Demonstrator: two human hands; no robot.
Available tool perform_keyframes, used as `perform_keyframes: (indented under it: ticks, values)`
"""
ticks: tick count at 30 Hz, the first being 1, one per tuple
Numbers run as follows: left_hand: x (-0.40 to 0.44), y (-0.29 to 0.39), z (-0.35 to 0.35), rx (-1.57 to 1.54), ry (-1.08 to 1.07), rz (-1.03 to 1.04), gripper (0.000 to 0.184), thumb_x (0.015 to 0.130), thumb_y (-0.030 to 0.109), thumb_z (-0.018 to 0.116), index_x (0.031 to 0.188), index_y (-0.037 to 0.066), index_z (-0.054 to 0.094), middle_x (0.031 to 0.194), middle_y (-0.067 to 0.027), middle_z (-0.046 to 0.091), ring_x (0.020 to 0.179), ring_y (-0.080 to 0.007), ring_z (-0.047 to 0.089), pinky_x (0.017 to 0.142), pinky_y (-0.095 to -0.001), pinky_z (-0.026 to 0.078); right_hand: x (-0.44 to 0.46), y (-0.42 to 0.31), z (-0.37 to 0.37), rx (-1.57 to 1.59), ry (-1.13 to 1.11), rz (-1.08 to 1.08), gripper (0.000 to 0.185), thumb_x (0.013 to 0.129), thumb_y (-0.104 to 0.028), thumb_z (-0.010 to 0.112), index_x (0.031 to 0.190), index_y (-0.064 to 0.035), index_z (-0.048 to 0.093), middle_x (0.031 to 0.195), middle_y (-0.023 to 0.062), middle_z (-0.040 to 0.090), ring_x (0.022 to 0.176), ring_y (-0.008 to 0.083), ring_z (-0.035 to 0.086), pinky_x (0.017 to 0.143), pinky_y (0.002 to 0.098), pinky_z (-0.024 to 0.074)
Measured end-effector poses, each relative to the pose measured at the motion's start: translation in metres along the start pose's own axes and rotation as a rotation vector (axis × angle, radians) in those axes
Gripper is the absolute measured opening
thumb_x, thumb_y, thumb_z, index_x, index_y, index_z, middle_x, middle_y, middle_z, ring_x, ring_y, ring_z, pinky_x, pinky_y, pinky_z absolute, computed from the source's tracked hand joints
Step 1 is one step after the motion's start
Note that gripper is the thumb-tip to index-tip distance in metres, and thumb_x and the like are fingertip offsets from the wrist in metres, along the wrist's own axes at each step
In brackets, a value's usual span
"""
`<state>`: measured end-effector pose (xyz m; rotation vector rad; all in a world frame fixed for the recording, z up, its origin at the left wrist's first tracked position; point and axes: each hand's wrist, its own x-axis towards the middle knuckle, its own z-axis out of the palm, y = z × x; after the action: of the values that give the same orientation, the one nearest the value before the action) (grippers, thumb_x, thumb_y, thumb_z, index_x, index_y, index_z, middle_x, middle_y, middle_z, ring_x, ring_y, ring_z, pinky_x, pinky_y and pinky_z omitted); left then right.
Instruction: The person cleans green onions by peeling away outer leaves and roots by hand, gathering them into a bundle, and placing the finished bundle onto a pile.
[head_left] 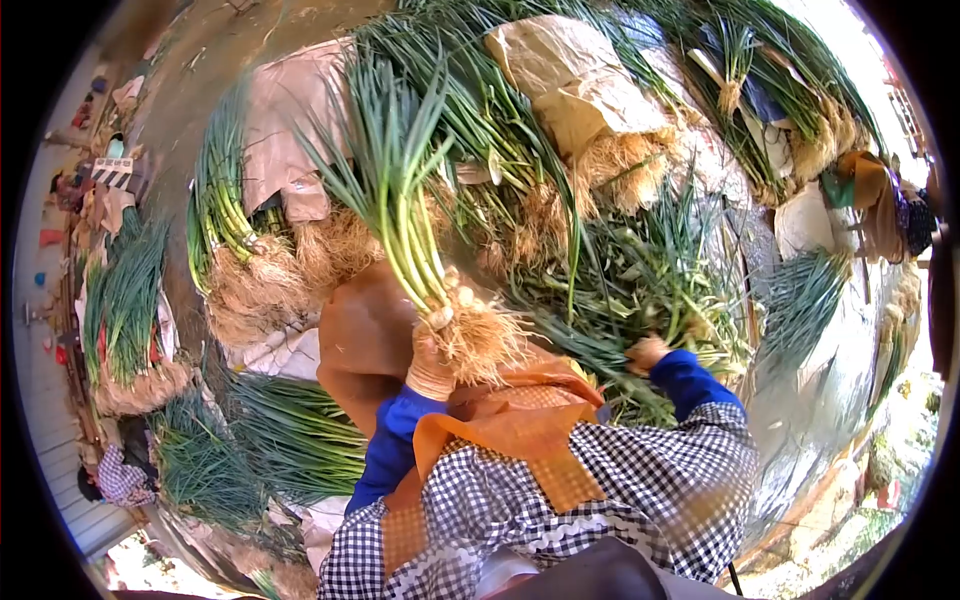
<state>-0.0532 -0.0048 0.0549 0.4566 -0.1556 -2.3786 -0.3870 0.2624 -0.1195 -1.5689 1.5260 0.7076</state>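
Observation:
My left hand is wrapped round the root end of a bunch of green onions. The bunch stands nearly upright, its pale bulbs and shaggy tan roots beside my fingers and its long green leaves pointing away from me. My right hand reaches down to a loose heap of green onion leaves and stalks on my right. Its fingers are too small and partly hidden to show whether they grip anything. An orange-brown apron covers my lap.
Bundled green onions with bushy roots lie at the left, near brown sheeting. More bundles under a tan sack lie ahead. Another pile of onions is at my left side. A person crouches at far left; another is at right.

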Motion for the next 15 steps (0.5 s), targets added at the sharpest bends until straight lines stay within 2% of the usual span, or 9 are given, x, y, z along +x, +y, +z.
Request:
perform_keyframes:
  ticks: [1, 4, 6, 7, 9, 11, 13, 15]
  values:
    - [0.005, 0.005, -0.017, 0.024, -0.122, 0.086, 0.051, 0.074, 0.006, 0.053, 0.123, 0.005, 0.04, 0.097, -0.0075, 0.053, 0.089, -0.0219, 0.054, 0.08, -0.0365, 0.048, -0.022, 0.017, 0.01, -0.023, -0.056, 0.037, 0.036, 0.072, -0.032, 0.054, 0.099, -0.0115, 0.064, 0.093, 0.0134, 0.063, 0.095, 0.0296, 0.057, 0.085, 0.0413, 0.0421]
    - [-0.006, 0.023, 0.023, -0.05, -0.06, 0.149, 0.047, 0.072, 0.007, 0.056, 0.118, 0.006, 0.042, 0.09, -0.0066, 0.05, 0.083, -0.0189, 0.05, 0.073, -0.0312, 0.047, -0.064, 0.072, 0.02, -0.075, -0.199, 0.153, 0.037, 0.074, -0.03, 0.054, 0.105, -0.0106, 0.061, 0.099, 0.0151, 0.061, 0.099, 0.0287, 0.056, 0.086, 0.0381, 0.0427]
    - [0.0, 0.037, 0.036, 0.035, -0.307, 0.263, 0.049, 0.071, 0.006, 0.057, 0.118, 0.006, 0.042, 0.091, -0.0072, 0.05, 0.083, -0.0184, 0.049, 0.073, -0.0297, 0.047, -0.076, 0.078, -0.006, -0.023, -0.226, 0.199, 0.037, 0.077, -0.028, 0.053, 0.109, -0.0095, 0.058, 0.103, 0.0166, 0.059, 0.101, 0.0288, 0.056, 0.088, 0.0366, 0.0424]
    - [-0.011, 0.039, 0.039, 0.069, -0.129, 0.247, 0.052, 0.071, 0.006, 0.057, 0.12, 0.004, 0.042, 0.096, -0.0065, 0.05, 0.086, -0.0169, 0.05, 0.078, -0.0273, 0.045, -0.073, 0.073, -0.026, 0.06, -0.176, 0.203, 0.037, 0.079, -0.028, 0.053, 0.111, -0.009, 0.057, 0.105, 0.0173, 0.059, 0.102, 0.0289, 0.055, 0.088, 0.0359, 0.0423]
    - [0.006, 0.035, -0.009, 0.161, -0.03, 0.263, 0.052, 0.072, 0.006, 0.057, 0.122, 0.002, 0.042, 0.099, -0.0066, 0.051, 0.089, -0.0162, 0.05, 0.081, -0.0257, 0.044, -0.06, 0.045, -0.086, 0.336, 0.062, 0.156, 0.038, 0.081, -0.026, 0.052, 0.114, -0.0079, 0.054, 0.109, 0.0188, 0.057, 0.103, 0.029, 0.055, 0.089, 0.0344, 0.0421]
    - [0.012, 0.019, 0.03, 0.42, 0.235, 0.349, 0.052, 0.073, 0.005, 0.055, 0.123, -0.002, 0.042, 0.11, -0.0073, 0.052, 0.097, -0.014, 0.051, 0.086, -0.0213, 0.04, -0.035, 0.016, -0.144, 0.633, 0.357, 0.06, 0.038, 0.084, -0.024, 0.052, 0.118, -0.0069, 0.052, 0.113, 0.0203, 0.055, 0.105, 0.0291, 0.054, 0.09, 0.033, 0.0419]
    - [0.031, -0.001, -0.024, 0.328, 0.199, 0.222, 0.051, 0.074, 0.002, 0.054, 0.124, 0.001, 0.043, 0.106, -0.0079, 0.054, 0.094, -0.0155, 0.053, 0.084, -0.024, 0.043, 0.01, -0.005, -0.178, 0.767, 0.711, 0.05, 0.039, 0.087, -0.023, 0.051, 0.122, -0.0058, 0.049, 0.117, 0.0217, 0.053, 0.106, 0.0292, 0.054, 0.091, 0.0315, 0.0417]
    - [0.035, -0.008, -0.033, 0.217, 0.21, 0.134, 0.049, 0.075, 0.001, 0.054, 0.123, 0.002, 0.044, 0.1, -0.0076, 0.057, 0.09, -0.0165, 0.055, 0.083, -0.0264, 0.045, 0.081, -0.026, -0.182, 0.644, 1.059, 0.174, 0.06, 0.075, -0.039, 0.067, 0.118, 0.0001, 0.05, 0.116, 0.0222, 0.053, 0.103, 0.0312, 0.054, 0.085, 0.0377, 0.043]
